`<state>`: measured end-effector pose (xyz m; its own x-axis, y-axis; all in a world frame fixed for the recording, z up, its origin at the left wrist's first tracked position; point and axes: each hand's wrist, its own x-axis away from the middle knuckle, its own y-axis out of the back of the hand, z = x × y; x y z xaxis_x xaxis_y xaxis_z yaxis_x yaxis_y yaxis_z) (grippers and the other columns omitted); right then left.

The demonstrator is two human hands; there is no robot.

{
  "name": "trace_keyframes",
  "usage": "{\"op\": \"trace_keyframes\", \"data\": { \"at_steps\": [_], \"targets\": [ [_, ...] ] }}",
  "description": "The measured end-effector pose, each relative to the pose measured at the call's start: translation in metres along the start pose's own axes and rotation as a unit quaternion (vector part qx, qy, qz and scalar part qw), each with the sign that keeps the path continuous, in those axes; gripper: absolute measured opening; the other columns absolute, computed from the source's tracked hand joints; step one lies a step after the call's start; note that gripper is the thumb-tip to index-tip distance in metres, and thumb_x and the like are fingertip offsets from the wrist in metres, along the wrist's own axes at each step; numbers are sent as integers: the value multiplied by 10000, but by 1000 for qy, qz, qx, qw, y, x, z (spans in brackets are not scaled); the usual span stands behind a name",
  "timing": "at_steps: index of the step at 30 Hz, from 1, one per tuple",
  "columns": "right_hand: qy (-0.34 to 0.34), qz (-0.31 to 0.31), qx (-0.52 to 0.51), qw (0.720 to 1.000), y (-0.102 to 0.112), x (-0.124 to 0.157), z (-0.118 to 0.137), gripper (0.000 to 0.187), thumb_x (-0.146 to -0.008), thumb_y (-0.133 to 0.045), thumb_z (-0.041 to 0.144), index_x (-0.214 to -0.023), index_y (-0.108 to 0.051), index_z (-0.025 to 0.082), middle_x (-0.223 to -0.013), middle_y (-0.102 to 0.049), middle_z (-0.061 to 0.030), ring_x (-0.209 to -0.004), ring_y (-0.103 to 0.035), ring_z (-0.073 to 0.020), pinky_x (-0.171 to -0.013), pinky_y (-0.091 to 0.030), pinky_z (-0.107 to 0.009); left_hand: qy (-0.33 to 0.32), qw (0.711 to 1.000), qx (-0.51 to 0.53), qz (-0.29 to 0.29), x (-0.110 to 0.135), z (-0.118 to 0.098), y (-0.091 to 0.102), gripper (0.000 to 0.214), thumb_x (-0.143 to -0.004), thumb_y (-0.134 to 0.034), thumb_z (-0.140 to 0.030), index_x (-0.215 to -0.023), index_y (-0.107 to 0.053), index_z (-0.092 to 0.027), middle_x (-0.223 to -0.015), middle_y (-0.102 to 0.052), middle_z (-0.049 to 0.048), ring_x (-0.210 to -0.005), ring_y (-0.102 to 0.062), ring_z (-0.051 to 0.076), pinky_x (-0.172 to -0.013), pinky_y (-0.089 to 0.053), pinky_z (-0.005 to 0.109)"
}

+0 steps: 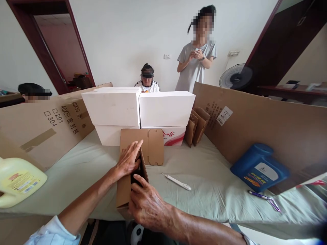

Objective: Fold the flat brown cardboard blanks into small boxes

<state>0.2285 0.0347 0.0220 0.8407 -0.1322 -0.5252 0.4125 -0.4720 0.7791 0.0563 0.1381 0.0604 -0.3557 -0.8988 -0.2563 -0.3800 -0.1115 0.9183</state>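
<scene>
A brown cardboard box (143,146), partly folded with its flaps up, lies on the table's near edge in front of me. My left hand (129,159) rests flat on its top panel, fingers stretched out and pressing down. My right hand (145,202) is at the near end of the box, fingers curled around the open end and holding its side wall. The dark inside of the box shows between my two hands.
White boxes (139,110) are stacked behind, with flat brown cartons (196,127) beside them. A white pen (176,181), a blue jug (259,166), a purple tool (265,198) and a yellow jug (17,180) lie on the cloth-covered table (204,177). Cardboard walls (268,126) flank it. Three people are behind.
</scene>
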Motion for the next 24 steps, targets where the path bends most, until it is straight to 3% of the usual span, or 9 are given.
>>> {"op": "trace_keyframes", "data": {
  "at_steps": [2, 4, 5, 8, 10, 13, 17, 21, 24],
  "targets": [
    [-1, -32, -23, 999, 1, 6, -3, 234, -991, -709, 206, -758, -708, 191, -750, -675, -30, -928, -654, -230, -1253, -431, -543, -4, 1000, 10, -6, 0, -3, -10, 833, -893, -535, -126, -1701, -359, -221, -1771, -373, 182, -1633, -373, 386, -1268, -387, 650],
    [-40, -89, -50, 994, 2, 18, -5, 92, -1011, -724, 243, -940, -751, 192, -988, -766, -64, -1217, -672, -257, -1320, -363, -556, -12, 1000, 26, -13, 0, -2, -15, 780, -881, -495, -96, -1644, -450, -255, -1774, -387, 144, -1635, -378, 362, -1278, -371, 663],
    [-86, -117, -61, 988, 2, 24, -5, 137, -1015, -747, 292, -1106, -753, 189, -1178, -771, -101, -1377, -616, -281, -1332, -350, -574, -15, 999, 35, -15, 0, -1, -16, 752, -874, -480, -85, -1604, -497, -262, -1762, -413, 132, -1627, -396, 349, -1279, -371, 666],
    [-280, -147, -97, 944, -2, 40, 1, 827, -978, -807, 472, -1630, -451, 109, -1614, -551, -254, -1588, -455, -342, -1272, -468, -542, -18, 996, 86, -31, -1, 5, -15, 675, -849, -454, -74, -1481, -620, -245, -1718, -491, 115, -1603, -448, 309, -1301, -380, 621],
    [-341, -123, -140, 921, -9, 47, 5, 1014, -1011, -761, 483, -1745, -201, 65, -1701, -448, -279, -1613, -436, -320, -1238, -519, -460, -18, 987, 148, -52, -1, 8, -14, 609, -868, -433, -92, -1403, -692, -224, -1661, -566, 105, -1562, -510, 271, -1316, -397, 540],
    [-289, -80, -173, 938, -17, 50, 8, 949, -1093, -617, 529, -1763, -131, 65, -1746, -391, -262, -1665, -345, -285, -1293, -448, -452, -5, 971, 219, -91, 1, 12, -14, 466, -988, -418, -206, -1293, -771, -206, -1544, -684, 102, -1469, -613, 254, -1290, -453, 468],
    [-202, -16, -166, 965, -18, 48, 1, 1008, -1029, -520, 772, -1705, -341, 46, -1743, -408, -235, -1693, -263, -305, -1354, -315, -528, 8, 987, 147, -60, 9, 17, -14, 362, -1013, -535, -334, -1179, -831, -209, -1550, -684, 132, -1427, -648, 323, -1249, -487, 533],
    [-172, 44, -152, 972, -15, 49, -6, 1008, -981, -630, 776, -1650, -465, 41, -1734, -413, -223, -1705, -209, -317, -1351, -332, -503, -24, 999, 3, 42, 13, 22, -10, 504, -1068, -489, -359, -1531, -647, -234, -1747, -466, 150, -1541, -530, 364, -1250, -437, 646],
    [-149, 49, -130, 979, -16, 52, -10, 999, -964, -697, 735, -1628, -495, 16, -1708, -442, -238, -1706, -198, -324, -1331, -382, -483, -44, 992, -31, 113, 10, 24, -9, 574, -1108, -413, -365, -1671, -464, -262, -1761, -447, 137, -1579, -476, 340, -1265, -399, 666]
  ]
}}
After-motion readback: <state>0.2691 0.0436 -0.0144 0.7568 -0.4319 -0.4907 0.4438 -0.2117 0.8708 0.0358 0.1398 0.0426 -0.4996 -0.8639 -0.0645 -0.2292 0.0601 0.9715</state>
